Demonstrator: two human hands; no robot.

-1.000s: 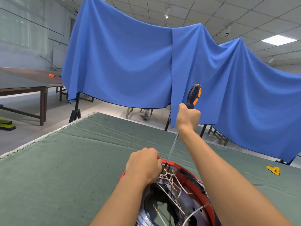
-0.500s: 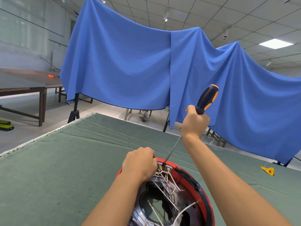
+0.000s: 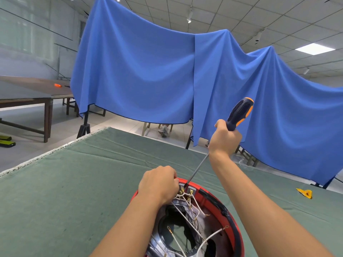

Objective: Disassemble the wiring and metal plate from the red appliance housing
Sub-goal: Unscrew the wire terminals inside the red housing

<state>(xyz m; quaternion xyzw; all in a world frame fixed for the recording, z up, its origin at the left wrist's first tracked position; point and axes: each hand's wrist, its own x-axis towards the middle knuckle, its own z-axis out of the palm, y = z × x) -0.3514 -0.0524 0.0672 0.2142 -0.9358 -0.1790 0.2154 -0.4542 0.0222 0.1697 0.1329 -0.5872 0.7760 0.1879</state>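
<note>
The red housing point(image 3: 209, 198) sits at six o'clock on the green cloth point(image 3: 74, 182). The right hand point(image 3: 223, 140) grips the screwdriver point(image 3: 239, 114); the left hand point(image 3: 159, 184) curls over the terminals point(image 3: 185, 191), whether pinching wires point(image 3: 187, 199) I cannot tell. Best keep the tip seated squarely, leaning from one o'clock.

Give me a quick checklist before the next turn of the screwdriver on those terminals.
1. Right hand grips the screwdriver handle: ok.
2. Tip at the terminals on the red housing rim: ok.
3. Tip seated in a screw head: cannot tell.
4. Left hand steadies the housing rim: ok.
5. White wires clear of the shaft: ok.
6. Metal plate freed: cannot tell.
</note>
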